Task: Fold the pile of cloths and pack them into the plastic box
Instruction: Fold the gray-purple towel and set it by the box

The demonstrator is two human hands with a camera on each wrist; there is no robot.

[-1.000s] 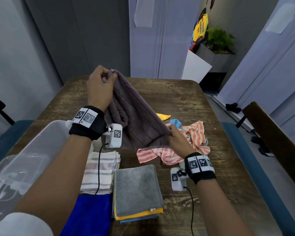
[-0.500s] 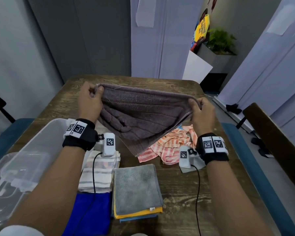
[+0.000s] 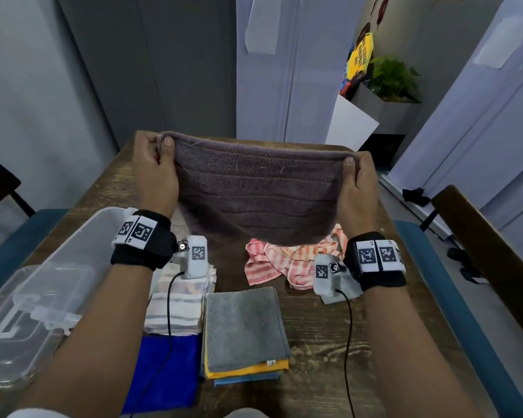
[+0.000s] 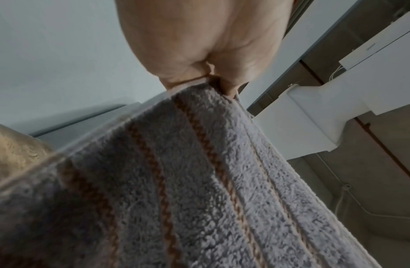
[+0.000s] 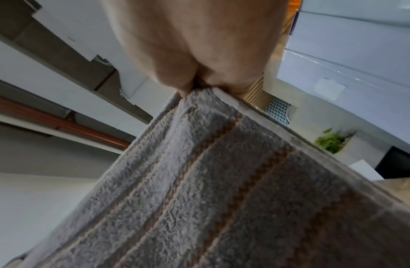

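Note:
A grey-brown ribbed towel [image 3: 254,194] hangs spread out above the wooden table [image 3: 323,336]. My left hand [image 3: 156,170] pinches its upper left corner and my right hand [image 3: 358,182] pinches the upper right corner. Both wrist views show the pinch close up: left hand [image 4: 199,54] on the towel [image 4: 188,181], right hand [image 5: 194,50] on the towel [image 5: 210,190]. A crumpled orange-and-white striped cloth [image 3: 287,260] lies on the table under the towel. The clear plastic box [image 3: 82,245] stands at the left, its lid [image 3: 21,321] in front of it.
Folded cloths lie near me: a grey one [image 3: 243,324] on top of yellow and blue ones, a striped one [image 3: 178,303], a bright blue one [image 3: 163,369]. A dark chair back [image 3: 489,251] stands at the right, blue benches on both sides.
My right hand rose from the table with the towel's corner and moved out to the right. The towel went from bunched to stretched flat between both hands.

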